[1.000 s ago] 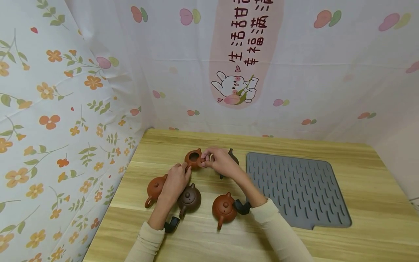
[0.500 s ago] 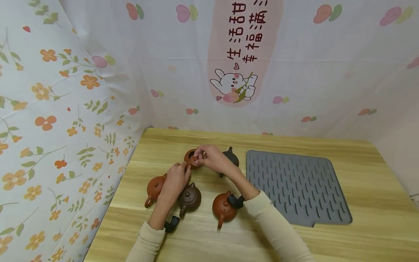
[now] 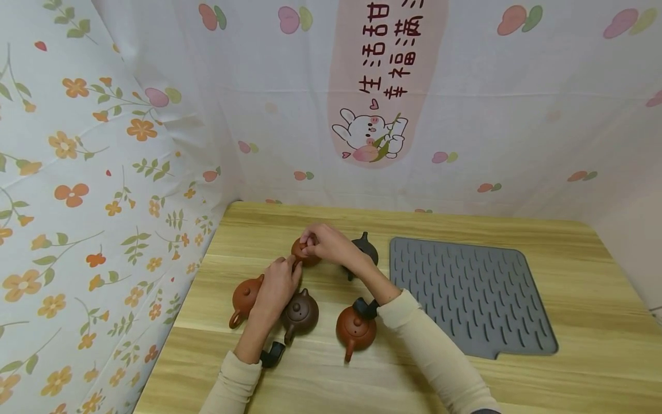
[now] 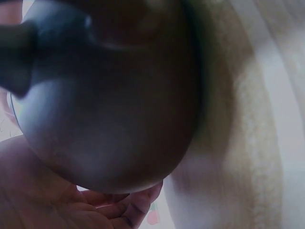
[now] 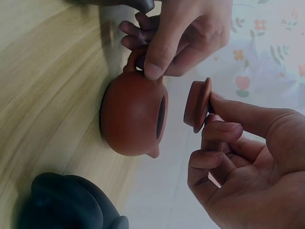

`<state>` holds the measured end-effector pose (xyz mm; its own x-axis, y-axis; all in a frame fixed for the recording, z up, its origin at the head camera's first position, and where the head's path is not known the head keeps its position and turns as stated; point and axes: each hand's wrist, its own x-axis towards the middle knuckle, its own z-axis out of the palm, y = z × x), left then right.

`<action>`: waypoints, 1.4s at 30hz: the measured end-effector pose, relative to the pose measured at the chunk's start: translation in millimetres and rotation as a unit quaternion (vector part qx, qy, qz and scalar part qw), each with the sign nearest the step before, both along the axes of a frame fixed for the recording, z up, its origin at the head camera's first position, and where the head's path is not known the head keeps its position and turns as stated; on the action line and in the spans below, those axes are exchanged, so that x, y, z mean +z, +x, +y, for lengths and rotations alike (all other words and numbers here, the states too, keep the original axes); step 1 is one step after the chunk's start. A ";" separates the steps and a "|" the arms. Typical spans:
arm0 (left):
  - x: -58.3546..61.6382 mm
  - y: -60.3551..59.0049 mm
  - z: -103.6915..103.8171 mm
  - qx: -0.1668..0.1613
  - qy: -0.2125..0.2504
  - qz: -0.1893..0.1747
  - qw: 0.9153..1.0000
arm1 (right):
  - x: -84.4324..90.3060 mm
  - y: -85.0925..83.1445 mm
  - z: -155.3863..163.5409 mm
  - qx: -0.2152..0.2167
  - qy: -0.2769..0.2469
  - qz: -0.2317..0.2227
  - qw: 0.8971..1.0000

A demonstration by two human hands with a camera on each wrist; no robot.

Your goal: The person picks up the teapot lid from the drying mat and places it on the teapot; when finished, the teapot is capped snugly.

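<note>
**Lid over the open pot**

Our left hand (image 5: 183, 36) steadies the small red-brown clay teapot (image 5: 133, 114) by its handle, at 12 o'clock in the pot cluster; right hand (image 5: 248, 157) fingers pinch its round clay lid (image 5: 196, 106) w/ knob, just off the mouth.

Right of teapots: open grey mat (image 3: 468, 296), flat and passable.
Left: floral curtain (image 3: 103, 172) close by.
Near edge: three lidded teapots (image 3: 299, 313) crowding both forearms.

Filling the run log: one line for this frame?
left hand: steadies open teapot at handle | right hand: pinches lid just above opening | lid: off
</note>
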<state>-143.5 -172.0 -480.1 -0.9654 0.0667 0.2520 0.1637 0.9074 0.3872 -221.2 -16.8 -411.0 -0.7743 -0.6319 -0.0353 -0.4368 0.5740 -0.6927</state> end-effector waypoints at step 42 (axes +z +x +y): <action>5.0 7.9 -4.6 -0.013 0.006 -0.057 0.998 | -10.0 -2.7 19.3 0.015 0.017 0.031 0.999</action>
